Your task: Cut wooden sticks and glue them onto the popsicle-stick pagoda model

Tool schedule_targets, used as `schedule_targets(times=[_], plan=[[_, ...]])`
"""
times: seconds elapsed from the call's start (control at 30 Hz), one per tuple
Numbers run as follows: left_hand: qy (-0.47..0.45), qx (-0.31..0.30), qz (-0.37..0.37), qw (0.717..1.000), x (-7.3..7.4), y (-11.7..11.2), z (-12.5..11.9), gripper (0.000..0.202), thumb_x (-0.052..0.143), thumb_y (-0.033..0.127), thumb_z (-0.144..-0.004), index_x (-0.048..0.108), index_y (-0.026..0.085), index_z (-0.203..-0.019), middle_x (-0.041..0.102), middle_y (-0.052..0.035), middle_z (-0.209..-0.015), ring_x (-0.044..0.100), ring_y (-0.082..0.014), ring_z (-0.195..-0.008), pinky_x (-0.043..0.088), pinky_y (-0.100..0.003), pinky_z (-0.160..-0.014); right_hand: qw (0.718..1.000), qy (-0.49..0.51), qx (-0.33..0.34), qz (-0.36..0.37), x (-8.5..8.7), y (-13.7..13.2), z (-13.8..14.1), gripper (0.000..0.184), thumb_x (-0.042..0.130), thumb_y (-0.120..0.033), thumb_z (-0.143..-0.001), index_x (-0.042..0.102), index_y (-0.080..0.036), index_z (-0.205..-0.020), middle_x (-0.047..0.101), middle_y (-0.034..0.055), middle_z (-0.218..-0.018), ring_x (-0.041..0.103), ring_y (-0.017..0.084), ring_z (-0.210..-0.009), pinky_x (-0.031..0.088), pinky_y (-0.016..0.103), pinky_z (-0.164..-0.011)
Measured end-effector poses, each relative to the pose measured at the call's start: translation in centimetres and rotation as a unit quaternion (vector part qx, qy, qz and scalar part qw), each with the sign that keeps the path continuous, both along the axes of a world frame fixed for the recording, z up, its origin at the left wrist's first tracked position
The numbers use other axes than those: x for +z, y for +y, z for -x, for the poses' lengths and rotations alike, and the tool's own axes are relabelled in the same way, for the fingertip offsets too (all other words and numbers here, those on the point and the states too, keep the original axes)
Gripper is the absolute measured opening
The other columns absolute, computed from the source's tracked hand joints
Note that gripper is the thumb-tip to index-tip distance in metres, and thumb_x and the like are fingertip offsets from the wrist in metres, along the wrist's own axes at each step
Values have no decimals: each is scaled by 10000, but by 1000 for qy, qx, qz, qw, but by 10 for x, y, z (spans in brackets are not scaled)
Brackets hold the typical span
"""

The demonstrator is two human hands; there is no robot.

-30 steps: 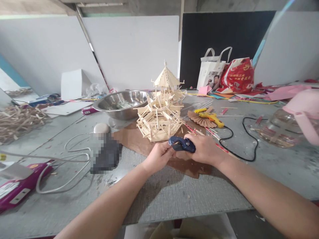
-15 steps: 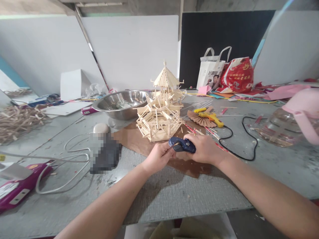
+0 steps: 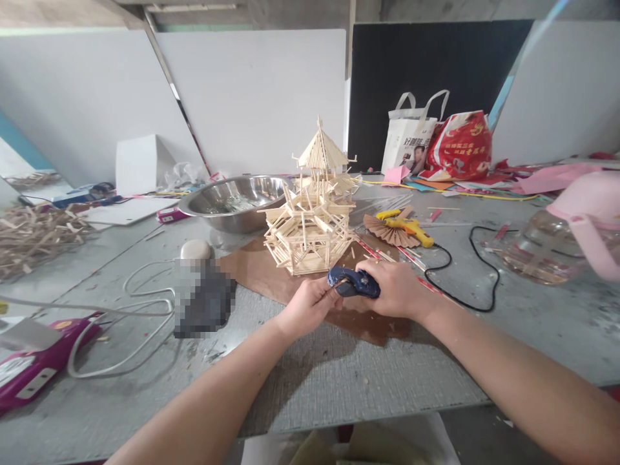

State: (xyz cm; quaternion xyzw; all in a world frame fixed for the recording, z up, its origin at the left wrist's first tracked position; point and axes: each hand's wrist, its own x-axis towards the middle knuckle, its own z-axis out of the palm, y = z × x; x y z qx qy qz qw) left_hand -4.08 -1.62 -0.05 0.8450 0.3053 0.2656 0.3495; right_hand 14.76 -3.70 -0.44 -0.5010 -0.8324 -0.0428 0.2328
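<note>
The small dark blue glue gun [image 3: 353, 282] sits low over the brown cardboard sheet [image 3: 256, 271], just in front of the pale wooden stick pagoda model [image 3: 312, 219]. The right hand [image 3: 394, 290] has its fingers wrapped tight round the gun's body. The left hand [image 3: 310, 303] has its fingers pinched narrow at the gun's front end; can't tell if there's anything between them. A yellow glue gun [image 3: 409, 227] lies further back on the grey table [image 3: 339, 381].

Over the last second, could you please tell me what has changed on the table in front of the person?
Nothing has visibly moved. The right hand still grips the blue glue gun, the left hand stays curled at its nozzle, and both remain just in front of the stick pagoda on the brown sheet. Nothing was picked up or let go.
</note>
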Motion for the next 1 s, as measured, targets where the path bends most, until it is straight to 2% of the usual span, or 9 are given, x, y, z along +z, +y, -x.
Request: schedule_targets(times=[0.17,0.53,1.0], plan=[[-6,-13,8,1000,1,1,0,420,286,405,-828,511,125,-610,511,-16,-621,453,-100,-616,362,-219,-618,1000,3,5,-5,0,0,0,247,515,-369,-661,493,-196,-836,607,21,-761,557,164,-685,319,248,-551],[8,-8,-16,1000,-2,2,1,396,294,363,-834,522,123,-618,502,-9,-594,423,-86,-563,350,-211,-561,1000,-1,3,4,0,0,0,220,526,-337,-646,495,-200,-814,604,13,-751,559,159,-675,312,242,-541],[21,-5,-33,999,-5,1,2,355,302,321,-835,502,131,-612,496,0,-585,441,-82,-559,356,-200,-566,1000,-8,8,0,-1,0,-3,161,508,-308,-640,482,-195,-752,607,7,-693,555,155,-624,277,239,-510]])
